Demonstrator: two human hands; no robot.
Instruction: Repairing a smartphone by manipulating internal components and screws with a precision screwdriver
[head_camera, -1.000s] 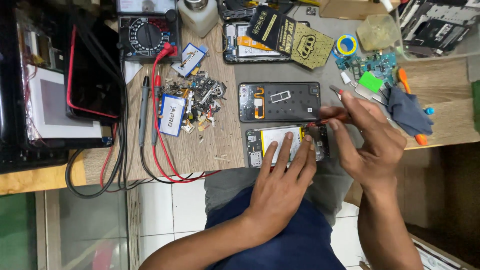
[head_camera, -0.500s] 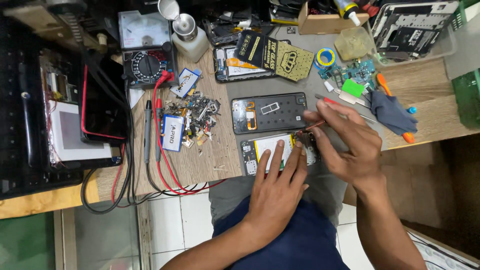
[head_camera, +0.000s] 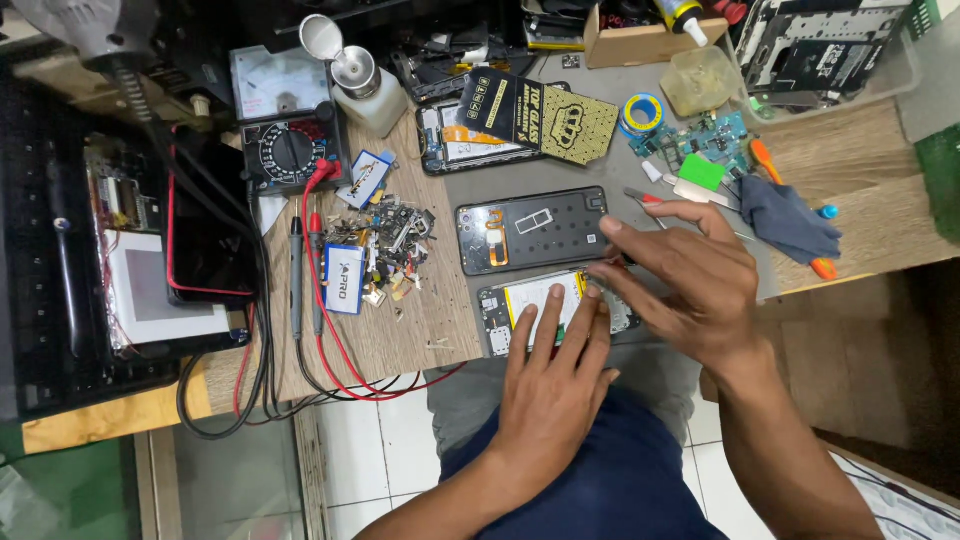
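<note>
While the left hand (head_camera: 553, 390) lies flat on the opened phone (head_camera: 553, 308), the open-fingered right hand (head_camera: 685, 285) touches its three-o'clock end.

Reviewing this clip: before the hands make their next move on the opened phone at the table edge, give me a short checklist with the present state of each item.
1. Opened phone steadied: ok, the left hand lies flat on it, fingers spread.
2. Phone fully on the table: not ok, it sits right at the near edge, above the lap.
3. Right hand in place: ok, its fingertips meet the phone's right end.
4. Tool in the right hand: cannot tell, none shows, but the palm side is hidden.
5. Removed black back cover out of the way: ok, it lies just behind the phone, apart from both hands.
6. Loose metal scraps away from the phone: ok, they lie in a pile to the left.
</note>
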